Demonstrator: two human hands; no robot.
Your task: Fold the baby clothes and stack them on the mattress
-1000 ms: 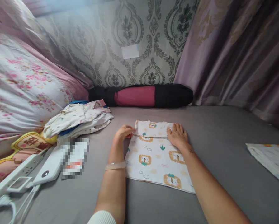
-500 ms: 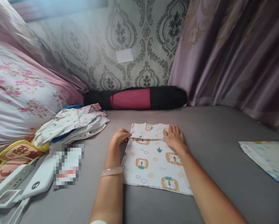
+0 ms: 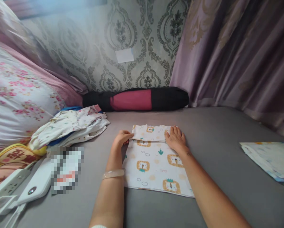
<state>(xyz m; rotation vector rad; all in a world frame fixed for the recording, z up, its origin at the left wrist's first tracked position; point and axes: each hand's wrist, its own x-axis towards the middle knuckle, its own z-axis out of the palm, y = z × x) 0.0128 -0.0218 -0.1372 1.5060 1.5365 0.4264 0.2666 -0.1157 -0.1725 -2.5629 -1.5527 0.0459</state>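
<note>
Head view: my left hand is pinching, spread right hand pressing, seemingly light, limp cloth at its end toward the roll.

This looks like a home, most likely a bedroom: a broad, flat, bed-like surface covered in smooth grey cloth meets a wall with silvery-grey damask-patterned wallpaper. Glossy mauve fabric curtains hang at the right. At the left are plump white bedding printed with pink flowers, a loose heap of pale patterned clothes and a long white plastic power strip.
</note>
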